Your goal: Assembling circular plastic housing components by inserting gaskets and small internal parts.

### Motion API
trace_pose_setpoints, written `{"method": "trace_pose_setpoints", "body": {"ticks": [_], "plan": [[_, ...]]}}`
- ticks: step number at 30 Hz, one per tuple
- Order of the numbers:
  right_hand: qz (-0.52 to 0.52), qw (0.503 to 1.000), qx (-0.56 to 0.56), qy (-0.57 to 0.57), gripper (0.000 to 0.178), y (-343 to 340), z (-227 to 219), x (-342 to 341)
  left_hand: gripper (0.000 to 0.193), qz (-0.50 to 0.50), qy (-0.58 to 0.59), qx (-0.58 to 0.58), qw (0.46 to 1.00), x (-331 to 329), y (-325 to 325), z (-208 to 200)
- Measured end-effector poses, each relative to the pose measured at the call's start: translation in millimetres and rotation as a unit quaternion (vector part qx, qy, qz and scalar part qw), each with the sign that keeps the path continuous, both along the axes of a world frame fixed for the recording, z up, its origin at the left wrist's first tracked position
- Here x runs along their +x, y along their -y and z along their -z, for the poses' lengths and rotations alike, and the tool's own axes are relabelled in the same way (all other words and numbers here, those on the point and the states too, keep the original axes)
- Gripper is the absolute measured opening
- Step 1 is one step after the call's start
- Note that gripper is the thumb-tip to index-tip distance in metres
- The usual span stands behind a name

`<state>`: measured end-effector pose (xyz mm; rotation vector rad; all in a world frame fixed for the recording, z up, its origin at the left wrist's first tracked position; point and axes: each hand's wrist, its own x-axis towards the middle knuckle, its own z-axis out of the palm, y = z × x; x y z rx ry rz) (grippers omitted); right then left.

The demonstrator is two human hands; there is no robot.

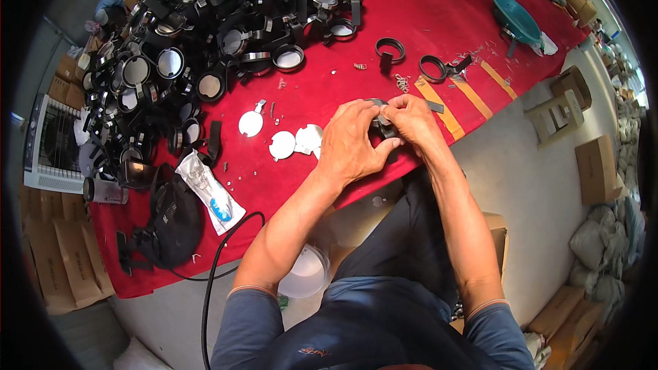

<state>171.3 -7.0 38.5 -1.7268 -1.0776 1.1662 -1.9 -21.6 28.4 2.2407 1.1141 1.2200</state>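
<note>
Near the table's front edge my left hand (348, 142) grips a black ring-shaped part (392, 131) with its fingers curled over the far side. My right hand (414, 122) is closed on the same part, thumb and fingertips pressed together at its top. The hands hide much of the ring, and any small piece between the right fingertips cannot be made out. Flat silver discs lie left of my left hand: one disc with a small tab (251, 123), a notched disc (282, 145) and another disc (308, 137) partly behind the hand. Beyond the hands lie two more black rings with handles, a nearer ring (432, 67) and a farther one (390, 48).
A large heap of black rings with silver discs (170, 63) covers the red table's left (322, 82). Small springs (402, 83), scattered pins, yellow tape strips (473, 97) and a teal bowl (515, 18) lie to the right. A black bag (175, 216), clear packet (212, 195) and cable (214, 267) sit front left.
</note>
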Motion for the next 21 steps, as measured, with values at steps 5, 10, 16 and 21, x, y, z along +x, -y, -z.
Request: {"method": "trace_pose_setpoints", "body": {"ticks": [5, 10, 16, 21], "plan": [[-0.052, 0.998, -0.033, 0.021, 0.025, -8.1, -19.6, 35.5, 0.052, -0.005, -0.001, -0.001, 1.000, -6.2, -3.5, 3.4], [-0.039, 0.956, 0.093, 0.274, 0.020, -48.8, -9.5, 80.9, 0.052, -0.002, -0.010, -0.005, 1.000, -0.8, -3.5, -1.1], [-0.094, 0.905, 0.109, 0.400, 0.024, -74.6, 2.6, 72.3, 0.051, -0.004, -0.008, -0.003, 1.000, -3.3, -3.6, 0.4], [-0.103, 0.908, 0.081, 0.398, 0.019, -78.5, 3.2, 67.4, 0.053, 0.004, 0.005, -0.011, 1.000, -2.1, -4.1, 0.8]]}}
